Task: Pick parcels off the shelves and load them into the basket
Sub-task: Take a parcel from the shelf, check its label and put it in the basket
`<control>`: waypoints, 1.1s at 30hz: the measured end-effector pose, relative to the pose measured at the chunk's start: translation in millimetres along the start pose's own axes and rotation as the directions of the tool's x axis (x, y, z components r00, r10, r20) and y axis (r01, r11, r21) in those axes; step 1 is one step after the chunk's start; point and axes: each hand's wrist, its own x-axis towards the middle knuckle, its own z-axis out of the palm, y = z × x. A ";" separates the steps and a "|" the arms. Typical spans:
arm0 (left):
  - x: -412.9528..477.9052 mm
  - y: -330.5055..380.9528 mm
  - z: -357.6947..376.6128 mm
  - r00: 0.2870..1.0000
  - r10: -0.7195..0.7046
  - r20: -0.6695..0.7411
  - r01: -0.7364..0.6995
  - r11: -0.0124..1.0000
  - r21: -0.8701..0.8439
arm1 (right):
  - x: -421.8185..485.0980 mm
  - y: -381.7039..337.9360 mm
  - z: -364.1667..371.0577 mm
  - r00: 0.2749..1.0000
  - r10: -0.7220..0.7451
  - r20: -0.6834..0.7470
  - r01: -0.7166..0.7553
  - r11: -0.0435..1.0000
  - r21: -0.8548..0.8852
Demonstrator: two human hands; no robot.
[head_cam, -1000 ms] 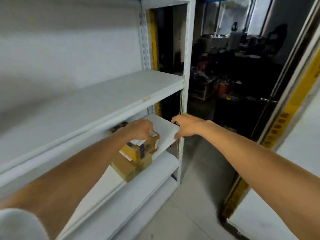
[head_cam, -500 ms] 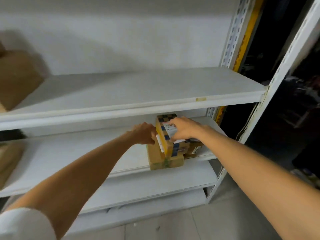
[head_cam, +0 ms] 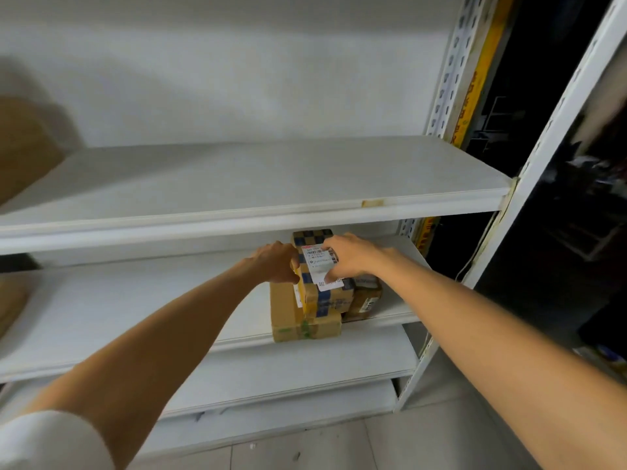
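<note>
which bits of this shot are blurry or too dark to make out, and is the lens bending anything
Head view: the brown boxes at the left edge are smeared by blur; the label on the checked parcel is fairly sharp but its print unreadable; right of the white upright the room is nearly black; that upright leans, probably the wide lens.

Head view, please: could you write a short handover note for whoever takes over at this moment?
Left hand grips the left side of the taped parcel; right hand holds its labelled top.
The taped parcel sits on a brown box on the middle shelf; a smaller parcel lies to their right.
Done: parcel grasped, not yet lifted.
Left: carry it to the basket, which is out of view, then fetch the rest.
</note>
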 end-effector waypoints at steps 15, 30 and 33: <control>9.7 44.9 17.8 0.966 -0.257 0.026 0.258 0.963 -0.083 | 16.4 60.2 7.0 0.977 -0.202 0.067 0.200 0.979 0.033; 36.4 54.8 51.9 0.846 -0.530 0.063 0.473 0.690 -0.547 | 49.8 80.9 63.7 0.992 -0.026 -0.124 0.078 0.897 0.435; 51.9 53.1 64.4 0.781 -0.612 0.122 0.499 0.495 -0.711 | 73.3 80.0 91.1 0.988 0.117 -0.100 -0.019 0.735 0.678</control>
